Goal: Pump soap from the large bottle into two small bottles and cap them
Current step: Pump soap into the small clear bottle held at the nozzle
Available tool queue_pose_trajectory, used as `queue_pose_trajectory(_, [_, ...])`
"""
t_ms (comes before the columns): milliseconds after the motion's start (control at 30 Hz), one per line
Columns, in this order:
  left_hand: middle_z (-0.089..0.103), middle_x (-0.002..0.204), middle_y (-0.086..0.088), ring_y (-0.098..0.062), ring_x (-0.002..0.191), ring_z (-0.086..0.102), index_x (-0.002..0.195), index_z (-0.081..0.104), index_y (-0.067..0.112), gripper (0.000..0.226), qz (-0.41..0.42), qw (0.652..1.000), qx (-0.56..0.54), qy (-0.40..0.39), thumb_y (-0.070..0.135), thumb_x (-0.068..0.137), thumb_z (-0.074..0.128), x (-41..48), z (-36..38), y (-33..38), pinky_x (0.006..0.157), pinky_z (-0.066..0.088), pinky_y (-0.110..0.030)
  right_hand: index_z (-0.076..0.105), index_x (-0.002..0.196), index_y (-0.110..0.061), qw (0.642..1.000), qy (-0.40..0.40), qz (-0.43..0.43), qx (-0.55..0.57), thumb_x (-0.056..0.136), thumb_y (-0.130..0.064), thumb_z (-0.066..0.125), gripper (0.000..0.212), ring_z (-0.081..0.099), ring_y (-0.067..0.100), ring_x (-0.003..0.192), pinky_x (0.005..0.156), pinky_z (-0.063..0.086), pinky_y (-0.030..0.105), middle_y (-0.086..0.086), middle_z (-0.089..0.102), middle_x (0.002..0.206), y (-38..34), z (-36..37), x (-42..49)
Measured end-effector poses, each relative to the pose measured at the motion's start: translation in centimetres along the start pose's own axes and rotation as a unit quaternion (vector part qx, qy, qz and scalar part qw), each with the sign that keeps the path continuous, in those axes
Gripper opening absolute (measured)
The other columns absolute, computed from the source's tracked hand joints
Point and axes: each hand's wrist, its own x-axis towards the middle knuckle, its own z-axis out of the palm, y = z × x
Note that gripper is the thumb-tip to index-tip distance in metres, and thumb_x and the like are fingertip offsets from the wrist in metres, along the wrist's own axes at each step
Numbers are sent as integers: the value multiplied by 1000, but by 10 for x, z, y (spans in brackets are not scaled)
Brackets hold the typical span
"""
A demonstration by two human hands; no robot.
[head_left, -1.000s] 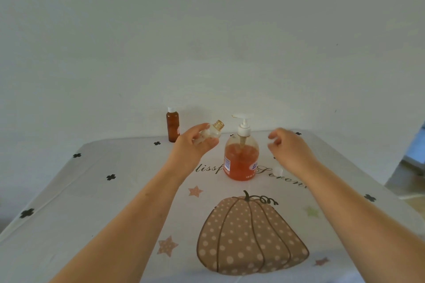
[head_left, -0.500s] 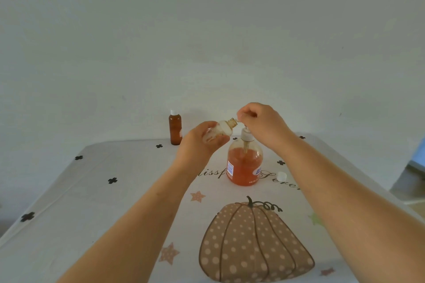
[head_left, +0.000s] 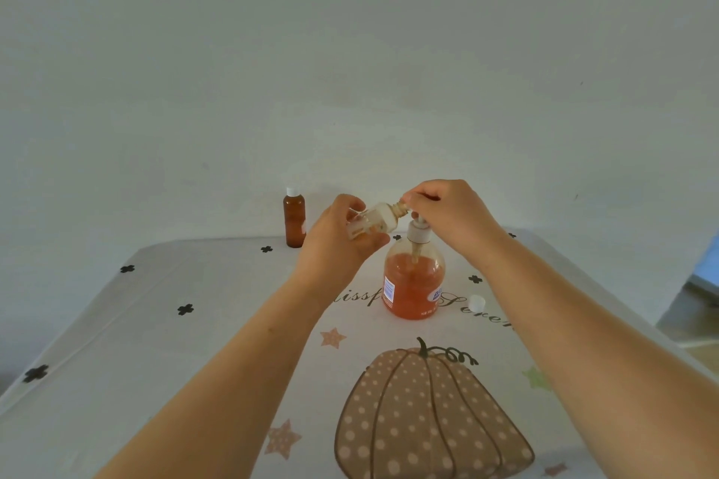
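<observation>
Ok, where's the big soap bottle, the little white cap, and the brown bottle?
big soap bottle [head_left: 413, 284], head view, on its orange belly.
little white cap [head_left: 476, 303], head view, on its top.
brown bottle [head_left: 294, 222], head view, on its body.

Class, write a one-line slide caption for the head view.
Left hand tilts small bottle to pump bottle; right hand covers pump.

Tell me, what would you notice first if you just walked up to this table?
The big pump bottle of orange soap stands mid-table, with the right hand on its pump. The left hand tilts a small open bottle toward the spout. A big spotted pumpkin is printed on the tablecloth nearby.
</observation>
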Motion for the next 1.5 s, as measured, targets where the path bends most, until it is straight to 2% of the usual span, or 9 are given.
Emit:
queue_pose_trajectory(267, [66, 110, 4, -12, 101, 63, 113, 67, 29, 38, 9, 999, -38, -6, 41, 79, 79, 4, -4, -5, 83, 50, -25, 69, 104, -22, 1000, 4, 15, -23, 96, -21, 47, 23, 67, 14, 81, 72, 51, 27, -4, 69, 99, 3, -3, 18])
queue_pose_trajectory(467, [68, 115, 13, 1, 104, 62, 123, 69, 33, 41, -22, 991, -116, -66, 43, 83, 76, 4, -11, -8, 84, 49, -14, 65, 104, -19, 998, -14, 32, -51, 97, -23, 44, 23, 66, 13, 84, 73, 52, 29, -2, 72, 95, -7, -2, 43])
queue_pose_trajectory(733, [69, 97, 6, -6, 84, 65, 102, 70, 35, 21, -33, 986, -142, -80, 39, 82, 77, 13, -12, -12, 66, 48, -14, 62, 110, -6, 988, -49, 62, -129, 98, -17, 38, 28, 67, 21, 81, 61, 47, 28, 8, 71, 97, -11, 13, 71])
queue_pose_trajectory(867, [69, 76, 17, 4, 67, 62, 98, 75, 32, 20, -47, 980, -179, -72, 33, 79, 81, 19, -12, -17, 61, 45, -10, 66, 109, -5, 972, -75, 106, -197, 94, -14, 44, 28, 68, 27, 94, 74, 49, 31, 12, 71, 101, -8, 24, 80])
queue_pose_trajectory(1033, [67, 68, 13, 1, 55, 58, 107, 77, 20, 36, -55, 970, -218, -96, 33, 74, 81, 23, -14, -20, 56, 46, -14, 67, 116, -9, 935, -142, 173, -275, 95, -10, 49, 28, 66, 21, 70, 77, 53, 29, 4, 70, 99, -18, 27, 78])
queue_pose_trajectory(1133, [66, 64, 9, -2, 53, 57, 109, 76, 19, 40, -50, 969, -218, -104, 37, 73, 78, 24, -15, -21, 54, 45, -16, 66, 116, -6, 914, -181, 156, -328, 97, -11, 46, 29, 68, 27, 87, 90, 53, 35, 11, 72, 104, -18, 27, 81])
queue_pose_trajectory(1300, [65, 72, 2, -9, 56, 55, 107, 76, 23, 44, -51, 968, -216, -118, 42, 67, 79, 24, -14, -28, 52, 42, -13, 59, 125, -2, 896, -186, 109, -389, 96, -4, 48, 31, 51, 17, 58, 53, 43, 23, 12, 65, 115, -23, 26, 71])
queue_pose_trajectory(1433, [65, 94, 1, -12, 62, 57, 112, 66, 22, 53, -56, 961, -211, -167, 18, 64, 88, 24, -15, -36, 55, 44, -16, 61, 121, -4, 899, -186, 65, -391, 99, -8, 45, 28, 64, 28, 96, 67, 50, 31, 13, 63, 120, -11, 28, 66])
queue_pose_trajectory(1500, [65, 90, 3, -12, 60, 57, 106, 62, 16, 49, -60, 957, -233, -160, 18, 61, 81, 24, -15, -37, 52, 43, -16, 62, 118, -3, 915, -164, 68, -361, 97, -5, 45, 28, 63, 30, 95, 67, 51, 33, 15, 63, 116, -10, 27, 63])
